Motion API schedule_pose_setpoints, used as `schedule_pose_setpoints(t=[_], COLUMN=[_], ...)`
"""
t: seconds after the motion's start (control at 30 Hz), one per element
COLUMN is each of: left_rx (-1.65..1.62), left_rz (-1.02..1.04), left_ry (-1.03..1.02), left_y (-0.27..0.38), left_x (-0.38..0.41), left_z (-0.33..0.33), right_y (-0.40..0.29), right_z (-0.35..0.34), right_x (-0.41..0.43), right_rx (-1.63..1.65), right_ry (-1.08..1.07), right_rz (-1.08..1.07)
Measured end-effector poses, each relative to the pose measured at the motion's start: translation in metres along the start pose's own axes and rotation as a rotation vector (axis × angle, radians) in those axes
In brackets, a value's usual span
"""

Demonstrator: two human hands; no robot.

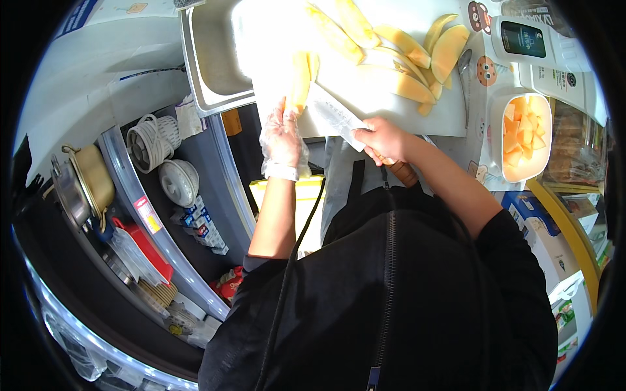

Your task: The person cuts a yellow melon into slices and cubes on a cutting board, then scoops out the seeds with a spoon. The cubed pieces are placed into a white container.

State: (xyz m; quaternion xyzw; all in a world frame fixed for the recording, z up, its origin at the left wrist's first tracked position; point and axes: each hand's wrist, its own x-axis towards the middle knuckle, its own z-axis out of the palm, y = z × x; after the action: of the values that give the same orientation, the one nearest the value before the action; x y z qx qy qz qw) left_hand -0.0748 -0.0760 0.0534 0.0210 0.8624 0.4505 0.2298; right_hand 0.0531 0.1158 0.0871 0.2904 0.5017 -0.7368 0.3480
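My left hand (pixel 282 141), in a clear plastic glove, holds the near end of an orange-fleshed melon wedge (pixel 299 83) on the white cutting board (pixel 342 97). In my right hand (pixel 386 141) is a broad kitchen knife (pixel 337 115) with a wooden handle. Its blade points up and left, the tip close beside that wedge; glare hides whether they touch. Peeled-looking melon wedges (pixel 398 82) lie at the board's right side, and longer melon slices (pixel 337 32) lie farther back. Strong glare washes out the board's upper left.
A metal sink basin (pixel 215 54) adjoins the board on the left. To the right stand a white container of melon chunks (pixel 525 132), a metal spoon (pixel 464 73) and a white bottle (pixel 523 41). Shelves at lower left hold a gold-coloured pot (pixel 93 181) and white baskets (pixel 151 141).
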Motion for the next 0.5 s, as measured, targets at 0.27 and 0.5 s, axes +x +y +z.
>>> schedule_pose_setpoints(t=[0.27,0.5], left_rx=[0.088,-0.085], left_rz=[0.042,-0.040], left_ry=[-0.037,0.118], left_y=[-0.001,-0.020], left_x=[-0.003,0.000], left_z=[-0.011,0.005], right_y=[-0.002,-0.006], right_z=[-0.006,0.006], right_x=[0.000,-0.011], right_rx=[-0.009,-0.017], right_ry=[-0.005,0.012], right_rz=[-0.004,0.035])
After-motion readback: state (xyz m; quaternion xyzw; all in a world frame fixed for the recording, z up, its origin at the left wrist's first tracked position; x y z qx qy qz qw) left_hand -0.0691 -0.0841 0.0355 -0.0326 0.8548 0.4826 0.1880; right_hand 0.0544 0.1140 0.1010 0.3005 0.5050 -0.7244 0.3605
